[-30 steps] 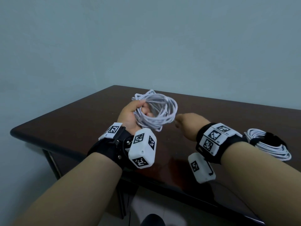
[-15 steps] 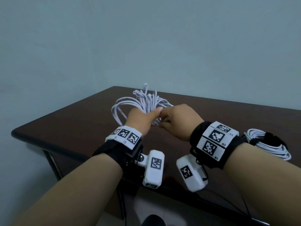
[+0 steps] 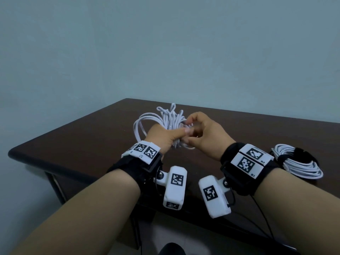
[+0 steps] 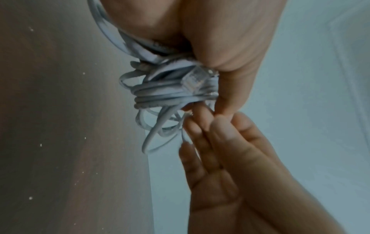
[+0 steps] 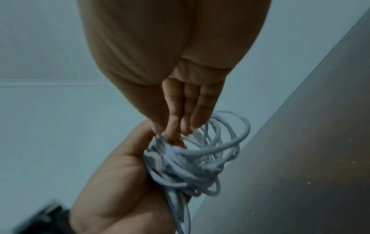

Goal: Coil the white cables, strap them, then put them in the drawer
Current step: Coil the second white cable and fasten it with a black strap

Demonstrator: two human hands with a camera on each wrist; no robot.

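Note:
Above the dark table, my left hand grips a loose coil of white cable round its bunched middle, with loops fanning out up and to the left. My right hand meets it from the right, its curled fingertips pinching strands at the bunch. In the left wrist view the coil shows a clear plug under my thumb, and the right hand's fingers touch loose strands. In the right wrist view my fingers reach into the coil. A second white coil with a black strap lies at the right.
The table's left corner and front edge lie close below my wrists. A drawer front shows under the left edge of the table. A plain pale wall stands behind. Thin black wires hang from the right wrist camera.
My left hand has turned over with the coil, so the loops now fan up and left. The right hand came in from the right and took hold of strands at the bunch.

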